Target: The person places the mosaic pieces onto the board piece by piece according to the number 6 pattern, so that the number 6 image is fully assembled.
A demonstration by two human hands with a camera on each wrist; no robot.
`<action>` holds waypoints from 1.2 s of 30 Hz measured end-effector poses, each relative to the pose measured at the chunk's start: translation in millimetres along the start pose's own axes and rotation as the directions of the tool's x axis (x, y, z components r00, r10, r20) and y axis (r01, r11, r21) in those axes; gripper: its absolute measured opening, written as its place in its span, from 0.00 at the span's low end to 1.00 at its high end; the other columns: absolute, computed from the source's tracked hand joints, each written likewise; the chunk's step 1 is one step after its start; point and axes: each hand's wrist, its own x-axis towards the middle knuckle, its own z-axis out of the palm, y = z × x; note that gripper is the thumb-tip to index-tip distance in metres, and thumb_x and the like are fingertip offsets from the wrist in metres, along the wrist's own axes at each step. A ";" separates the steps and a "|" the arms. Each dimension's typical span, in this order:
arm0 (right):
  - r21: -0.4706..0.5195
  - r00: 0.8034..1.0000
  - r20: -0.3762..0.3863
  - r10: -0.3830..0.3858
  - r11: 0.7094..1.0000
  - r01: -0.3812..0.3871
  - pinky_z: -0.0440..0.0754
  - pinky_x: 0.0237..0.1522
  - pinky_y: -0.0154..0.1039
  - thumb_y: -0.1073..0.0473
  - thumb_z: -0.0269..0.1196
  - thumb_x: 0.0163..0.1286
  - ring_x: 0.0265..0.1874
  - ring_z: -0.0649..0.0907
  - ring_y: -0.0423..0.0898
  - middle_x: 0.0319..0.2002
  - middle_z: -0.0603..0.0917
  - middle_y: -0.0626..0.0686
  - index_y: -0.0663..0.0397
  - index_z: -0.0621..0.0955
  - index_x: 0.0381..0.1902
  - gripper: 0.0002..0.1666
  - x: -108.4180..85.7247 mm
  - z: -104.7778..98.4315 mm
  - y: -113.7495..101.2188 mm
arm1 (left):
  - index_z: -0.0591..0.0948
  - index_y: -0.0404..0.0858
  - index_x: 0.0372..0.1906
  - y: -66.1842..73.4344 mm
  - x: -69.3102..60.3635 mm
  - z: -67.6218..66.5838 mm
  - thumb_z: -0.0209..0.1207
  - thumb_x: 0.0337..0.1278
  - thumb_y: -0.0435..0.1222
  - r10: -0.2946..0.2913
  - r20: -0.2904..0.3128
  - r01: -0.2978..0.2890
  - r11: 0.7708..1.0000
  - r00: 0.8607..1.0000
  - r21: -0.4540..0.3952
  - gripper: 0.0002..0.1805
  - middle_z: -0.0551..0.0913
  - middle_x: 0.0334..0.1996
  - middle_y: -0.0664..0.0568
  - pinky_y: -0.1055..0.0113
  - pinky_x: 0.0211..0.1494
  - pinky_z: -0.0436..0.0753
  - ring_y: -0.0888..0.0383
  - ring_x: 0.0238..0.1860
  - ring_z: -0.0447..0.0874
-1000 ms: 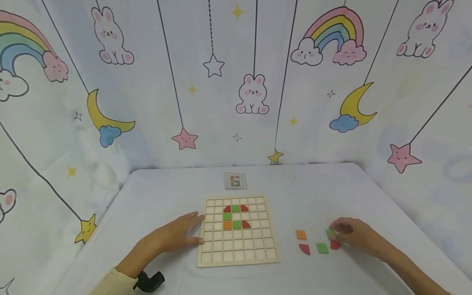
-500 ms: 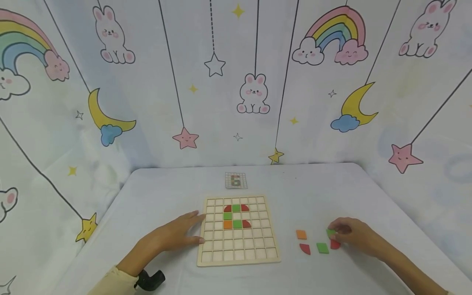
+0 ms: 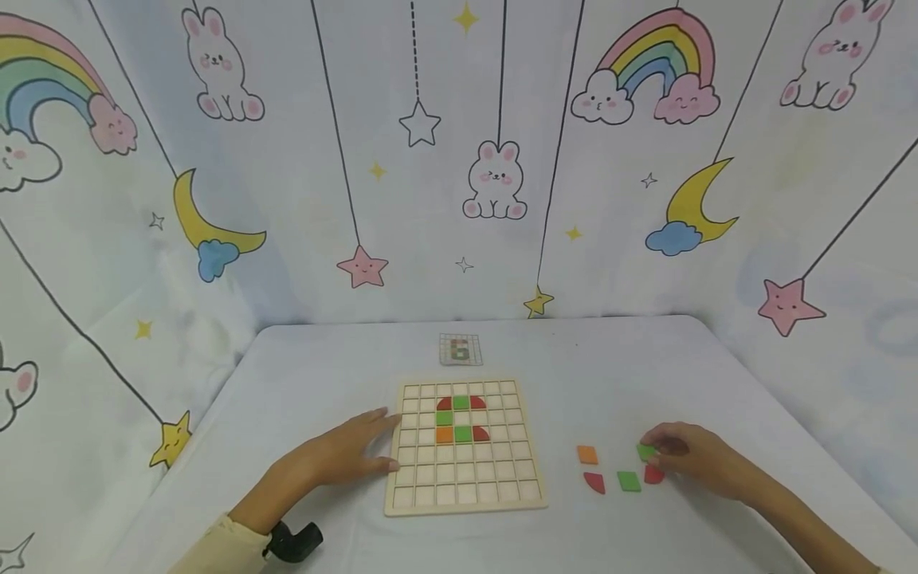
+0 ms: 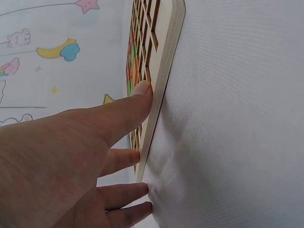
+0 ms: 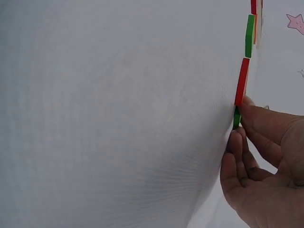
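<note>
Hands well apart. Left hand (image 3: 337, 456), fingers extended, touches left edge of pale wooden grid board (image 3: 464, 497). Right hand (image 3: 694, 459) pinches flat green square tile (image 3: 645, 452), right of board, just beside 1 red quarter-circle tile (image 3: 653, 475). Probably best: grip by edges, lift without nudging red.

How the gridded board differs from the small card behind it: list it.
The board is much larger than the card. In the head view, the board lies in front and the card beyond its far edge. The left hand touches the board, while no hand touches the card. Both rest on the white cloth and show coloured shapes on a grid.
</note>
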 end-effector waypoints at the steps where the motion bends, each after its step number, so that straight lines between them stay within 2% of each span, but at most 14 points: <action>1: -0.003 1.000 -0.005 -0.007 1.000 0.007 0.84 0.46 0.28 0.55 0.71 0.71 0.52 0.83 0.50 0.53 0.87 0.52 0.56 0.85 0.54 0.18 0.4 0.3 -0.1 | 0.67 0.43 0.81 -0.4 0.3 0.2 0.67 0.66 0.58 -0.003 -0.001 0.003 1.000 1.000 0.001 0.46 0.61 0.81 0.34 0.37 0.81 0.64 0.35 0.81 0.60; 4: -0.018 1.000 -0.016 -0.014 1.000 0.014 0.84 0.47 0.28 0.55 0.71 0.71 0.52 0.83 0.50 0.53 0.87 0.52 0.57 0.85 0.55 0.18 1.4 2.1 0.2 | 0.66 0.43 0.81 -1.2 0.9 0.9 0.67 0.66 0.58 -0.008 0.001 0.008 1.000 1.000 0.005 0.46 0.61 0.81 0.35 0.38 0.81 0.64 0.35 0.81 0.60; 10: -0.067 0.998 -0.038 -0.054 0.996 0.052 0.87 0.50 0.34 0.54 0.71 0.71 0.52 0.85 0.51 0.53 0.88 0.52 0.57 0.84 0.56 0.20 3.4 5.7 0.6 | 0.67 0.42 0.81 1.0 -0.5 -0.1 0.68 0.65 0.57 0.001 -0.003 -0.001 1.000 1.000 -0.012 0.46 0.61 0.80 0.33 0.36 0.80 0.65 0.33 0.80 0.60; 13: -0.103 0.995 -0.062 -0.084 0.992 0.077 0.87 0.51 0.33 0.55 0.71 0.71 0.52 0.85 0.50 0.52 0.88 0.50 0.54 0.85 0.54 0.17 6.4 7.6 -3.0 | 0.67 0.42 0.81 1.5 -1.4 -0.3 0.68 0.65 0.57 -0.001 -0.007 0.001 1.000 1.000 -0.013 0.46 0.62 0.80 0.34 0.36 0.80 0.65 0.34 0.80 0.61; 15: -0.117 0.990 -0.072 -0.119 0.987 0.110 0.88 0.52 0.37 0.58 0.70 0.72 0.52 0.85 0.51 0.52 0.88 0.50 0.55 0.85 0.53 0.15 9.4 8.4 -7.8 | 0.67 0.42 0.81 1.7 -1.5 -0.5 0.68 0.65 0.57 0.002 -0.011 -0.002 1.000 1.000 -0.008 0.46 0.62 0.80 0.33 0.36 0.79 0.65 0.34 0.80 0.61; 19: -0.109 0.984 -0.086 -0.156 0.983 0.147 0.88 0.54 0.44 0.62 0.68 0.72 0.52 0.85 0.53 0.51 0.87 0.51 0.56 0.85 0.52 0.12 16.7 12.4 -24.9 | 0.67 0.42 0.81 1.4 -1.3 -0.5 0.68 0.65 0.57 0.006 -0.012 -0.006 1.000 1.000 -0.008 0.46 0.62 0.80 0.33 0.36 0.79 0.65 0.33 0.80 0.61; 26: -0.089 0.973 -0.074 -0.217 0.974 0.210 0.88 0.56 0.54 0.61 0.68 0.73 0.52 0.86 0.54 0.49 0.87 0.50 0.56 0.85 0.51 0.11 36.8 27.9 -59.9 | 0.67 0.43 0.81 -0.7 -0.2 1.7 0.67 0.66 0.58 -0.010 -0.003 0.010 1.000 1.000 -0.007 0.45 0.61 0.81 0.34 0.37 0.81 0.64 0.35 0.81 0.60; 36: -0.076 0.983 -0.014 -0.183 0.980 0.182 0.86 0.54 0.46 0.61 0.71 0.71 0.47 0.81 0.44 0.44 0.83 0.44 0.49 0.85 0.50 0.11 64.6 58.8 -115.6 | 0.67 0.43 0.81 2.3 -1.9 -1.2 0.67 0.66 0.58 -0.005 -0.005 0.005 1.000 1.000 0.002 0.45 0.62 0.81 0.34 0.37 0.80 0.65 0.35 0.81 0.61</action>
